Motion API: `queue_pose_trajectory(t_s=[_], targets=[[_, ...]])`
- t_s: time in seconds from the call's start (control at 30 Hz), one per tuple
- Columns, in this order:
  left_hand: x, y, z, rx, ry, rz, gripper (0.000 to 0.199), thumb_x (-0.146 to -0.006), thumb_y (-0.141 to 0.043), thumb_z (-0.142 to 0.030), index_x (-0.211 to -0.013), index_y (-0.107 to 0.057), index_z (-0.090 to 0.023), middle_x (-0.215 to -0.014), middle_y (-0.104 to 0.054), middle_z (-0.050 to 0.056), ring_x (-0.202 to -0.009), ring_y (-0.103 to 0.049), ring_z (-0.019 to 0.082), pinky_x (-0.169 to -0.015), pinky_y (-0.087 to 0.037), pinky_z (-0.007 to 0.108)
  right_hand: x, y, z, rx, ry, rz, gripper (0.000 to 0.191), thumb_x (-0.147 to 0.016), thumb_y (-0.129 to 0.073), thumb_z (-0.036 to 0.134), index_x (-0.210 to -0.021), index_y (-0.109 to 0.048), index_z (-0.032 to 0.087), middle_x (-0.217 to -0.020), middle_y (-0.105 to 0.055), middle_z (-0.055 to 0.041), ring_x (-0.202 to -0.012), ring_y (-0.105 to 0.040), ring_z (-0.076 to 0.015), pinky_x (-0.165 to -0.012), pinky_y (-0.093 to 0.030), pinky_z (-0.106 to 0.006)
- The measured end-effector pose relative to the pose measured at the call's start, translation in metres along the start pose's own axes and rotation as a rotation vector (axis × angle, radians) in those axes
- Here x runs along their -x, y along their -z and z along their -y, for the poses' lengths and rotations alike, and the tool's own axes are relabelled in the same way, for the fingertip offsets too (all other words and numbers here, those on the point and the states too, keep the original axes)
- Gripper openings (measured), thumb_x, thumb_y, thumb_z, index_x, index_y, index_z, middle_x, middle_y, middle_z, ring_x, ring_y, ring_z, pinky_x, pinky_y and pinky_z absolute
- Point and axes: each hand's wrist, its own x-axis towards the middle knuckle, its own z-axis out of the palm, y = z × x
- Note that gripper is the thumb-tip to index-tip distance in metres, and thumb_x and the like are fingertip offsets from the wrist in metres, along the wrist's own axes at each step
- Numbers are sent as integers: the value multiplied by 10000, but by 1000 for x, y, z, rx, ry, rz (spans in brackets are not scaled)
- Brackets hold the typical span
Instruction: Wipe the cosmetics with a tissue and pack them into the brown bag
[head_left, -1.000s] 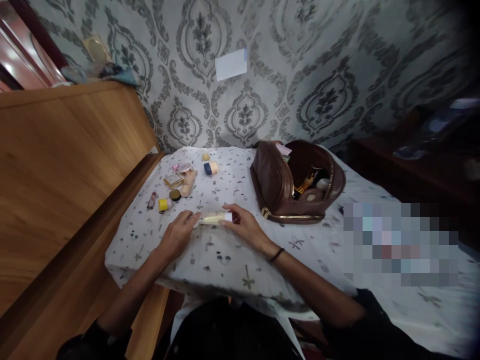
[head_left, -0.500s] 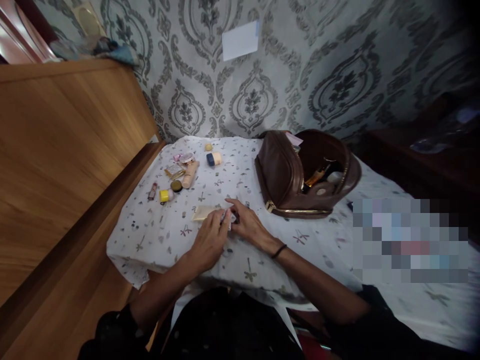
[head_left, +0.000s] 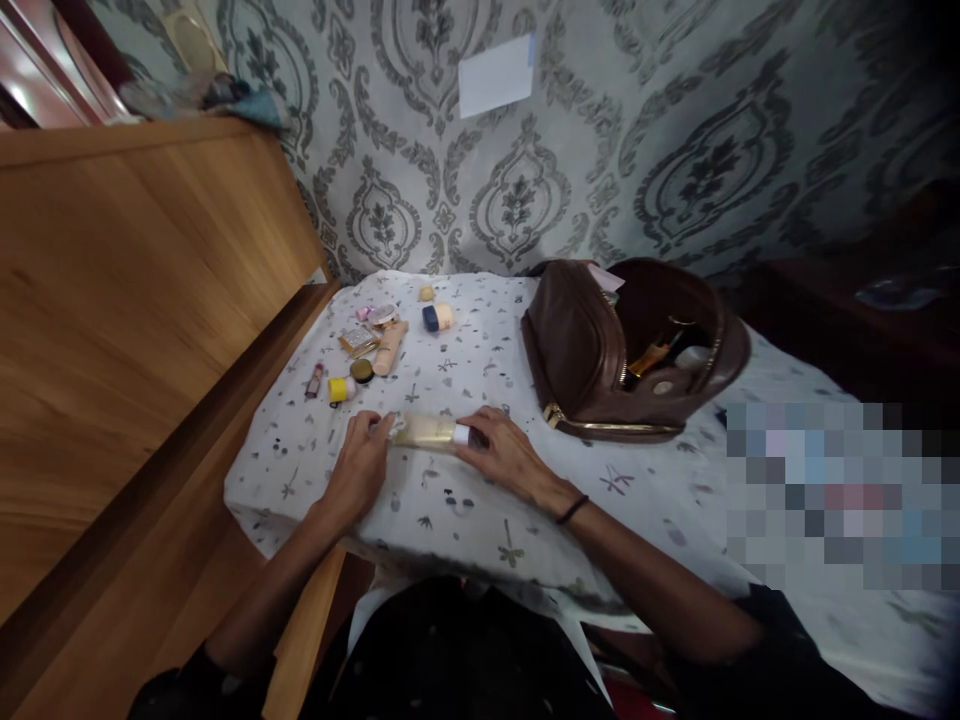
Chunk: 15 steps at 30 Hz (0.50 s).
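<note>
A pale yellow tube (head_left: pixel 427 431) lies sideways on the patterned white cloth (head_left: pixel 465 520), between my hands. My right hand (head_left: pixel 504 452) grips its dark and white cap end. At the other end, my left hand (head_left: pixel 364 455) has its fingers closed on a small crumpled whitish piece (head_left: pixel 395 425), perhaps a wipe or tissue. Beyond my left hand are a yellow-capped jar (head_left: pixel 341 389), a round gold-lidded pot (head_left: pixel 361 371), a peach tube (head_left: pixel 388 350) and a small lip tube (head_left: pixel 314 381).
An open brown bag (head_left: pixel 574 350) with bottles inside stands at the right. A navy-and-cream container (head_left: pixel 437 318) and a small yellow pot (head_left: pixel 427 293) are near the wall. A wooden cabinet (head_left: pixel 165 270) borders the left side. Blurred squares hide an area at the right.
My left hand has moved left from the cap end to the tube's far end with the whitish piece. More of the tube now shows. The view has shifted slightly.
</note>
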Motion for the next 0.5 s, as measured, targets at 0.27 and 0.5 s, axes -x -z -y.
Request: queue_pose_trajectory(t_s=[0.27, 0.5], targets=[[-24, -16, -61, 48, -226, 93, 500, -876, -372, -26, -1344, -471, -173, -1203, -496, 118, -1108, -474, 250, -981, -468, 437, 0, -9, -9, -22, 141, -35, 159, -811, -697, 252, -930, -640, 162, -903, -633, -69, -879, -556, -220, -806, -440, -337], [-26, -1, -20, -103, -46, 97, 456, -872, -371, -16, -1269, -548, -154, -1105, -508, 110, -1046, -480, 246, -928, -490, 423, 4, -10, -8, -61, 162, -27, 238, -798, -731, 244, -1012, -643, 185, -958, -655, -71, -905, -595, -226, -796, -472, -342]])
